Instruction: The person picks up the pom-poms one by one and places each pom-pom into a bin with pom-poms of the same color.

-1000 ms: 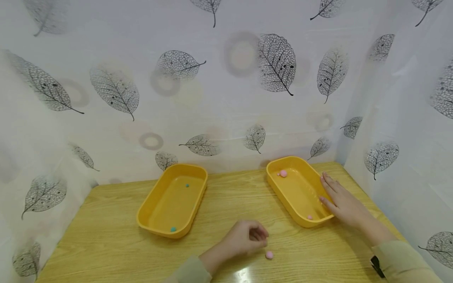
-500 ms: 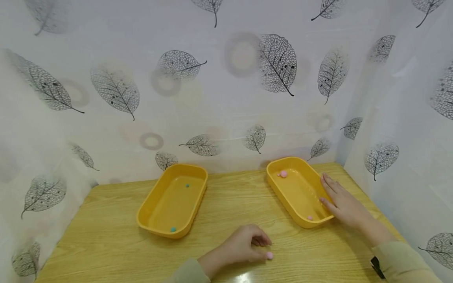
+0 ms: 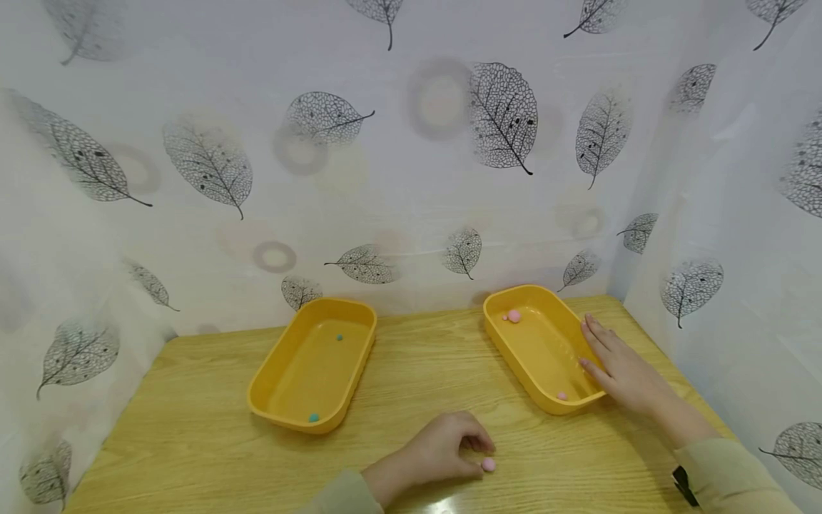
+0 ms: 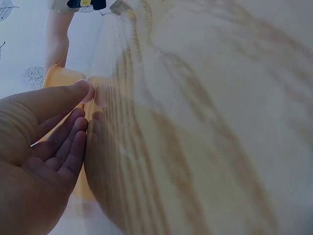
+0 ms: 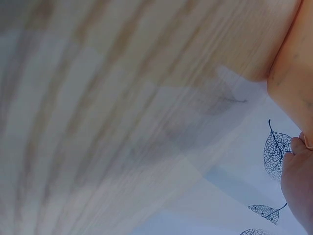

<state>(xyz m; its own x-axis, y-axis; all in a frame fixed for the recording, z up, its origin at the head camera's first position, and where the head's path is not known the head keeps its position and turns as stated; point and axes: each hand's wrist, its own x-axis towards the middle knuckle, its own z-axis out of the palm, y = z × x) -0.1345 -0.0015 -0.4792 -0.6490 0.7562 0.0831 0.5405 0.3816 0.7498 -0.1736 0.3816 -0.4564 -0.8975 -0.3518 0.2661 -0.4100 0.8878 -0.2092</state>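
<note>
My left hand (image 3: 443, 450) is low over the table at the front middle, its fingers loosely bent. Its thumb tip is at the left side of a small pink ball (image 3: 489, 465) on the wood; the other fingertips stand apart from the ball. In the left wrist view the thumb tip partly covers this pink ball (image 4: 89, 92). My right hand (image 3: 621, 368) rests on the right rim of the right yellow tray (image 3: 514, 355), fingers extended and thumb over the inside. Several pink balls, one of them larger (image 3: 514, 315), lie in that tray.
A second yellow tray (image 3: 371, 343) stands on the left of the wooden table (image 3: 424, 357), with a small teal ball (image 3: 340, 338) at its far end and another teal ball (image 3: 314, 417) near its front. A leaf-print curtain (image 3: 411, 185) encloses the back and sides.
My left hand has lowered slightly and shifted right, so its thumb now meets the pink ball. The right hand and both trays have kept their places.
</note>
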